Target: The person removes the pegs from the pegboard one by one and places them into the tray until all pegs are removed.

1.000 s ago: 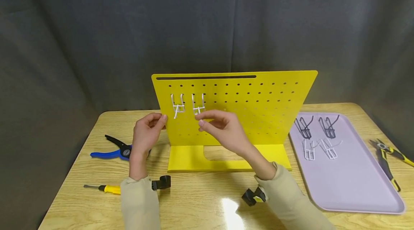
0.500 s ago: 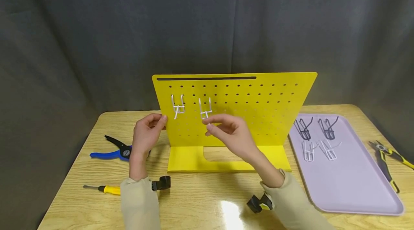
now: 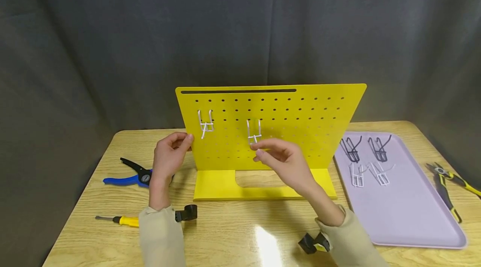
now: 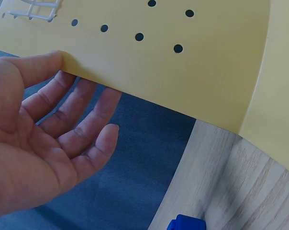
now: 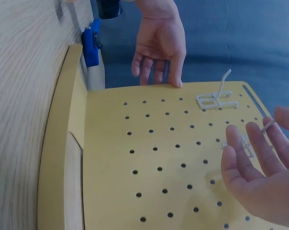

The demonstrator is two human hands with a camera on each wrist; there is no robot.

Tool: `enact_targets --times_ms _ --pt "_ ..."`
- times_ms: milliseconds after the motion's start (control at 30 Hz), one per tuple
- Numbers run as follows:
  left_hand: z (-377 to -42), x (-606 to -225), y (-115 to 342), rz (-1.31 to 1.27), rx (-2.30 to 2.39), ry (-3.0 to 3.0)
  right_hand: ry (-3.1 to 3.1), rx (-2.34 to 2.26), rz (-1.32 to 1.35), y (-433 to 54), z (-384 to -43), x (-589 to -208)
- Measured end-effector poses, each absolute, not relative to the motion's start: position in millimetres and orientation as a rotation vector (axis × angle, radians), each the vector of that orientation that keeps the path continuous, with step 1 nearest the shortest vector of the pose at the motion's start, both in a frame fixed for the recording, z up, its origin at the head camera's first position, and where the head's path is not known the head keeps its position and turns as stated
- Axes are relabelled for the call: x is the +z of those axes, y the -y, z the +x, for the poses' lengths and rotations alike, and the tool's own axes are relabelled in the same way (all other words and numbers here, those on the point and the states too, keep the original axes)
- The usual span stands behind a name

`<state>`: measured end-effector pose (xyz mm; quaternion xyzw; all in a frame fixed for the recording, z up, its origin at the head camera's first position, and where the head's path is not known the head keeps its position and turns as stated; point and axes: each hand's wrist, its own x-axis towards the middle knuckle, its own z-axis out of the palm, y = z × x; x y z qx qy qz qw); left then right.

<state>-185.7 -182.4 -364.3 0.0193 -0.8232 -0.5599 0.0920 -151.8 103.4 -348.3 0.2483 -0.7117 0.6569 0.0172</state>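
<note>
A yellow pegboard (image 3: 219, 183) stands upright on its own base. Its left edge is held by my left hand (image 3: 169, 156), with the thumb on the front face and the fingers behind, as the left wrist view shows. One white wire pegboard hook (image 3: 206, 124) hangs in holes at the upper left. My right hand (image 3: 283, 160) pinches a second white wire hook (image 3: 254, 136) by its prong between thumb and fingertips. This hook is in front of the board, right of the mounted one; whether its ends touch the holes I cannot tell. Fingers partly cover it in the right wrist view.
On the right, a lilac tray (image 3: 409, 221) bears two black wire hooks (image 3: 378, 149) and two white ones (image 3: 380, 174). Yellow-black pliers (image 3: 445, 183) lie beyond it. Blue-handled pliers (image 3: 127, 180) and a yellow screwdriver (image 3: 125, 220) lie at the left.
My right hand has carried the second white hook rightward and slightly down across the board, away from the mounted hook. The left hand keeps its hold on the board's edge.
</note>
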Motion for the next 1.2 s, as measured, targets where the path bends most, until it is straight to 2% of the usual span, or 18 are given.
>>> enact_targets --times_ms 467,1200 --pt "-187.0 -366.6 184.2 0.058 -1.634 2.452 2.227 1.946 0.749 -132.2 -146.9 -357.8" --pt "-186.0 -365.1 183.7 0.055 -1.653 2.455 2.315 1.795 0.526 -196.2 -127.8 -377.4"
